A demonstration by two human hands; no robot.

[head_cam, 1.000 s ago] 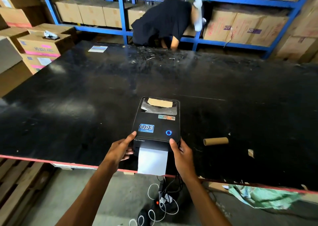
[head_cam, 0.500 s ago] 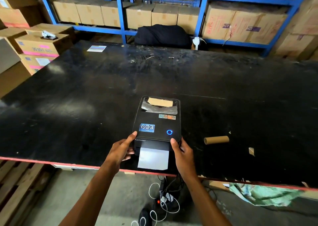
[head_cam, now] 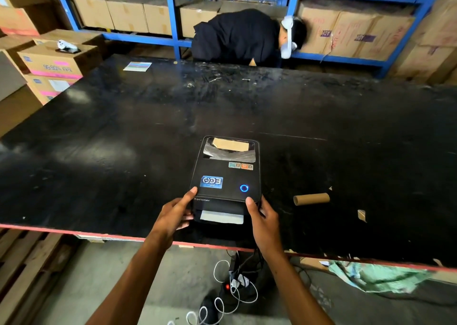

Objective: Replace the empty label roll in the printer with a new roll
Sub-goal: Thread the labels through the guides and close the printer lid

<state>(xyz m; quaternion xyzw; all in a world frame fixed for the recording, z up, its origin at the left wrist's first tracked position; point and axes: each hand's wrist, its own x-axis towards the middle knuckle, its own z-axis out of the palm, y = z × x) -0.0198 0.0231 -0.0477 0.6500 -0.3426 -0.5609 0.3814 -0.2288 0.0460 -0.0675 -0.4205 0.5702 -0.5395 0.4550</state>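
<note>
— What are the hands on, from where you stand?

— Both on the black plastic label printer (head_cam: 226, 178), near the table's front edge. The left hand (head_cam: 174, 216) cups its left front corner, thumb up on the lid, fingers curled loosely round the side. The right hand (head_cam: 264, 219) does the same on the right corner, thumb just below the glowing blue ring button (head_cam: 244, 188).

— Squeezing hard?

— Can't tell; half closed, pressed against the casing.

— Paper?

— A short white label strip (head_cam: 221, 217) shows at the front slot, between the hands.

— And farther off?

— A bare brown cardboard tube (head_cam: 311, 199) lies on the wide black table (head_cam: 99, 139), well right of the printer.
</note>
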